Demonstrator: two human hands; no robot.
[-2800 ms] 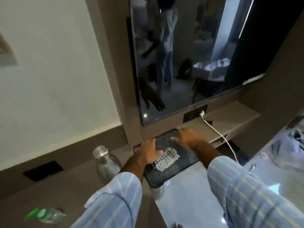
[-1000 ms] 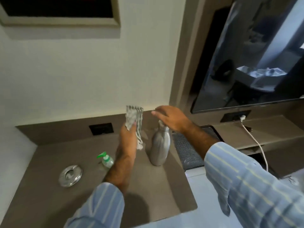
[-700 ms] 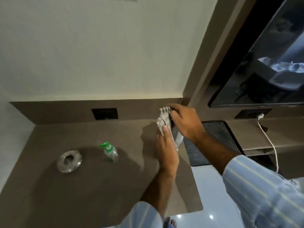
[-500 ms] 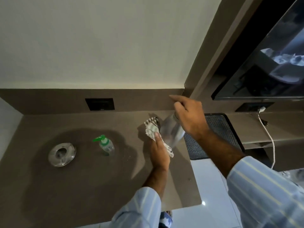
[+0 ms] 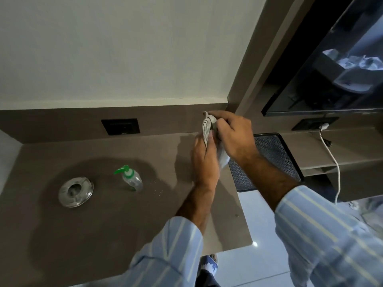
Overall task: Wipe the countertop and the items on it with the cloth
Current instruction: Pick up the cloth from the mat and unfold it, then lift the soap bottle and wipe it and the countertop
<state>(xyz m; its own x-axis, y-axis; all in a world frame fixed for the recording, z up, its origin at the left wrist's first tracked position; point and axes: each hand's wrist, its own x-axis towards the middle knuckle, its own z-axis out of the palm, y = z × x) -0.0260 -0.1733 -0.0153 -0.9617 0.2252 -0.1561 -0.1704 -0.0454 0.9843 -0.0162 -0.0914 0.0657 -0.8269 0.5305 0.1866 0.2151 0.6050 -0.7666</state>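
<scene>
My left hand [image 5: 205, 158] holds the striped grey-white cloth [image 5: 206, 129] against the steel bottle [image 5: 222, 157]. The bottle is lifted and tilted above the right part of the brown countertop [image 5: 103, 214], mostly hidden between my hands. My right hand [image 5: 234, 137] grips the bottle's upper part from the right. The cloth's top pokes out above my left fingers and covers the bottle's neck.
A small clear pump bottle with a green top [image 5: 130, 178] and a round steel lid [image 5: 75, 191] lie on the counter's left half. A black wall socket [image 5: 120, 126] sits in the backsplash. A dark perforated tray [image 5: 271, 160], a white cable [image 5: 333, 162] and a wall TV [image 5: 331, 65] are at right.
I left the dark tray, took the cloth in my left hand and picked up the steel bottle with my right. The cloth has slid from the bottle's lower body up to its neck.
</scene>
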